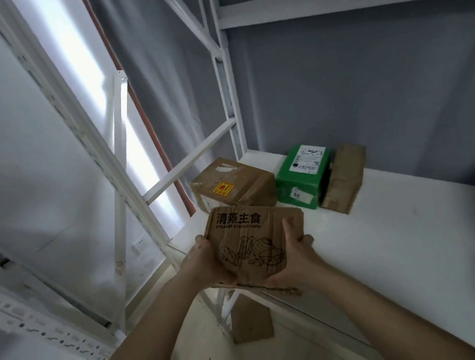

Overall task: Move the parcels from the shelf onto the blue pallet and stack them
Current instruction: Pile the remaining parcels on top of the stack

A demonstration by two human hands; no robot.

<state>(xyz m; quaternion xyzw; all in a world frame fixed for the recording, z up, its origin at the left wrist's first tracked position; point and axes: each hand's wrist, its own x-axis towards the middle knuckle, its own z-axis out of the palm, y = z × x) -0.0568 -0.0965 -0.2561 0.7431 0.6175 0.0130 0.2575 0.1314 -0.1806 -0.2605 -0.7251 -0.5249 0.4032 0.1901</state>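
Observation:
A brown cardboard parcel [255,237] printed with black characters and food drawings is held between both hands above the front left corner of the white shelf [388,245]. My left hand [210,261] grips its left side and my right hand [293,250] grips its right side, fingers curled over the edges. Further back on the shelf stand a taped brown box [231,185] with a yellow-red sticker, a green box [304,176] with a white label, and a brown paper-wrapped parcel [345,177] leaning beside it. The blue pallet is out of view.
White shelf uprights [230,91] and a diagonal brace [189,160] frame the left end of the shelf. A grey wall backs it. A cardboard piece [250,319] lies below the shelf on the tiled floor. White equipment [25,340] stands at the lower left.

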